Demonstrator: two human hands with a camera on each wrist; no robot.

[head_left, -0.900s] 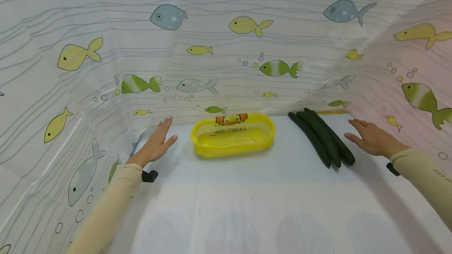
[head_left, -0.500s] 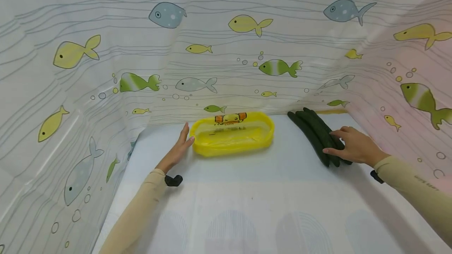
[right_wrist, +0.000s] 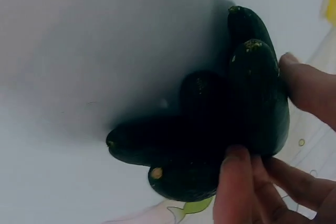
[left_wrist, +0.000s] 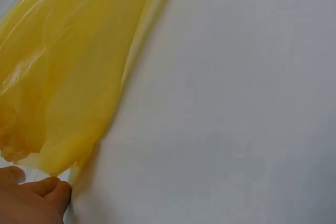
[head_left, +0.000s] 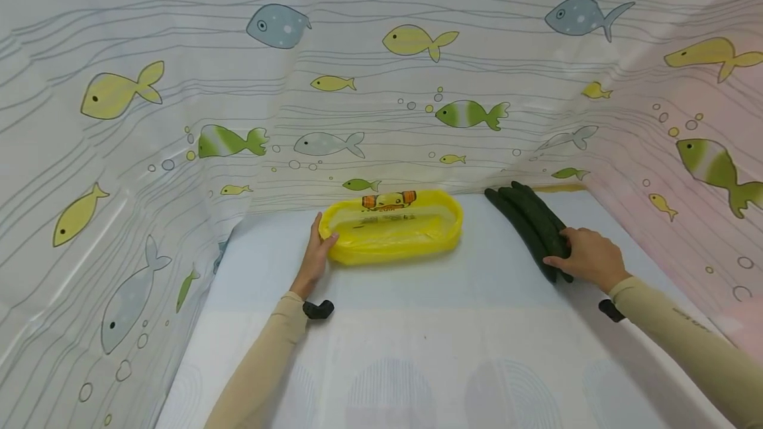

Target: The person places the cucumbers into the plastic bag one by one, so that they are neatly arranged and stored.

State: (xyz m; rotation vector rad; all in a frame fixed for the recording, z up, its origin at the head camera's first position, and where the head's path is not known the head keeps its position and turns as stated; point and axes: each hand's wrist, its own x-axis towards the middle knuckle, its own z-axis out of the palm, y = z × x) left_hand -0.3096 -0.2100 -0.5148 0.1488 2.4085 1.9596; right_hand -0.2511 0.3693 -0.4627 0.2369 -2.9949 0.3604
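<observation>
A yellow plastic bag [head_left: 390, 250] stands with its mouth spread wide, a duck print on its far inner side. My left hand [head_left: 314, 257] holds its left end, thumb over the rim and fingers outside. In the left wrist view, that hand's fingers [left_wrist: 44, 190] touch the bag's lower edge [left_wrist: 94, 103]. Several long, dark green cucumbers [head_left: 524, 217] lie bunched to the right. The right hand [head_left: 590, 258] grips one cucumber [right_wrist: 260, 98] from above, thumb on one side and fingers on the other. Whether it is lifted off the table I cannot tell.
Pale cloth printed with fish [head_left: 334, 144] rises behind and on both sides of the white table [head_left: 423, 310]. Bare table lies between the bag and the cucumbers, and in front of both. A black wrist camera [head_left: 318, 310] sits at the left wrist.
My left hand has moved right from beside the bag to its left end. The right hand has come in from the right and taken hold of a cucumber. The bag has stayed in place.
</observation>
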